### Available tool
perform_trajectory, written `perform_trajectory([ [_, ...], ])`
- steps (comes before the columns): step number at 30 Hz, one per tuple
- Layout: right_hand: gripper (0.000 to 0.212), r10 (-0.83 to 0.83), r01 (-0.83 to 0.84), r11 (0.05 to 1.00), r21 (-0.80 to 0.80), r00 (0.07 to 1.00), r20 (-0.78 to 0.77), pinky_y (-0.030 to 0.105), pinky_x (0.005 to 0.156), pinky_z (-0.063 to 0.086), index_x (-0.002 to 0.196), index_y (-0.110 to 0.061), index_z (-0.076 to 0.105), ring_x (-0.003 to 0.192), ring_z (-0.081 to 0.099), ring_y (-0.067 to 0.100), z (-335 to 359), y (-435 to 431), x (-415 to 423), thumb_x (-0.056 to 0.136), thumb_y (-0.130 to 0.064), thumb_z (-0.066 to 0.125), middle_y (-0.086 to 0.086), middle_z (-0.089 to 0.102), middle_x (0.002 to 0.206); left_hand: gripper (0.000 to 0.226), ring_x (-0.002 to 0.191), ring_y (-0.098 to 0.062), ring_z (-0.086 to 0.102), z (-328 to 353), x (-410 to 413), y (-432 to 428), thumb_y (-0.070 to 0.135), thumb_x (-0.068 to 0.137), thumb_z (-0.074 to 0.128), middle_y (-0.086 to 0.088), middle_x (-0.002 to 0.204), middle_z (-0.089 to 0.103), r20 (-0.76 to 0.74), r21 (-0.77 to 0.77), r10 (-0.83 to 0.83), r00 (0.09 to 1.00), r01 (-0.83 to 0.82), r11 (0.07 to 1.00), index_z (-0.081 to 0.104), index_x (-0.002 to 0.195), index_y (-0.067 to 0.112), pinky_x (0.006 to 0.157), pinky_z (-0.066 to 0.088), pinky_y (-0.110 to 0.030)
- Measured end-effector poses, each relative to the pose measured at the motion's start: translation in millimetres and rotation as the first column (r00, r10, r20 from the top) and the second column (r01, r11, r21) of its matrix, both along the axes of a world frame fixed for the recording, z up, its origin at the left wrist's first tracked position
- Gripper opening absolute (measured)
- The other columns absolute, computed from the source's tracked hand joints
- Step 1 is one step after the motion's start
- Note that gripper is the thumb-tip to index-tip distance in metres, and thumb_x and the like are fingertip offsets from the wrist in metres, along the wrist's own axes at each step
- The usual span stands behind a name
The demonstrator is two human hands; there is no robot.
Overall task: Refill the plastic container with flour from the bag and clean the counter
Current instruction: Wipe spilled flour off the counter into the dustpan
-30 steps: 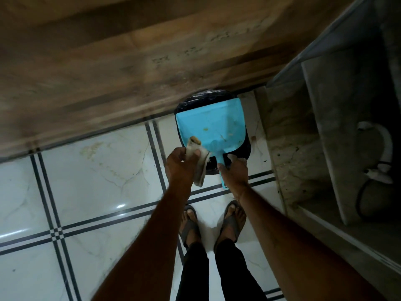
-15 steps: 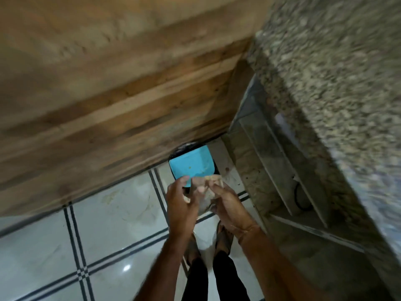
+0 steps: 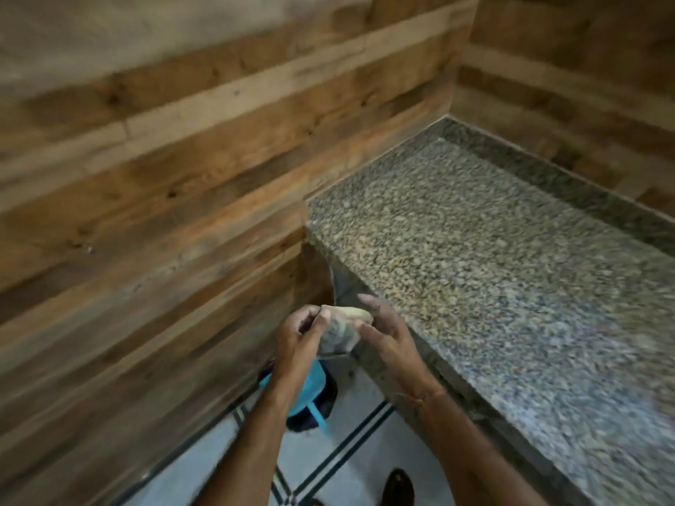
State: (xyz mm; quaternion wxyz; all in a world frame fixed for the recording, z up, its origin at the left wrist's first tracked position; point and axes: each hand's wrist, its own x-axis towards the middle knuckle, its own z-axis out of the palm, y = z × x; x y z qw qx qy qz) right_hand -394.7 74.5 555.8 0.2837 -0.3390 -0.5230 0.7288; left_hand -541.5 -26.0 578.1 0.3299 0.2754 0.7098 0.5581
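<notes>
Left hand (image 3: 297, 337), right hand (image 3: 383, 332) fingers (image 3: 318, 318) pinch crumpled grey cloth (image 3: 338, 336); speckled granite worktop (image 3: 493, 268) edge just right; blue plastic dustpan (image 3: 310, 387) below.

Both forearms reach forward, hands close together. The left hand (image 3: 297, 336) pinches a cloth (image 3: 338, 336) with curled fingers; the right hand (image 3: 385, 336) pinches its other side, forefinger raised.

You have open room over the desk (image 3: 493, 268) on your right, as far as the far wall (image 3: 584, 67). On the left the panelled wall (image 3: 146, 213) hems you in. The narrow gap between them drops to the floor (image 3: 347, 469), where a blue dustpan (image 3: 312, 388) on a dark bin (image 3: 327, 394) fills the corner.
</notes>
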Motion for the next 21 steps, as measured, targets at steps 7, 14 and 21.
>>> perform_trajectory([
  [7, 0.03, 0.03, -0.03, 1.0, 0.0, 0.994, -0.105, 0.043, 0.084, 0.056, 0.118, 0.006, 0.065, 0.098, 0.068, 0.038, 60, 51, 33, 0.093, -0.01, 0.071, 0.04, 0.064, 0.117, 0.017, 0.076, -0.004, 0.072, 66, 24, 84, 0.021, 0.104, 0.061, 0.007, 0.081, 0.078, -0.115, 0.053, -0.165, 0.98, 0.172, 0.984, 0.071, 0.09, 0.021, 0.065, 0.058, -0.022],
  [14, 0.031, -0.206, 0.189, 0.975, -0.115, 0.965, -0.161, 0.045, 0.079, 0.062, 0.123, -0.005, 0.061, 0.105, 0.071, 0.042, 67, 79, 53, 0.094, -0.01, 0.07, 0.025, 0.071, 0.119, 0.018, 0.083, -0.021, 0.077, 67, 48, 148, 0.033, 0.094, 0.074, -0.004, 0.086, 0.079, -0.083, 0.043, -0.114, 0.99, 0.118, 0.992, 0.071, 0.093, 0.015, 0.069, 0.063, -0.037],
  [21, 0.035, -0.368, 0.365, 0.928, -0.072, 0.929, -0.038, 0.056, 0.067, 0.063, 0.121, -0.029, 0.043, 0.09, 0.075, 0.045, 44, 112, 62, 0.102, -0.002, 0.052, 0.025, 0.066, 0.118, 0.029, 0.099, -0.021, 0.073, 29, 39, 189, 0.008, 0.093, 0.072, -0.003, 0.11, 0.073, 0.057, -0.067, -0.345, 0.937, 0.349, 0.935, 0.054, 0.111, 0.02, 0.063, 0.057, -0.023],
])
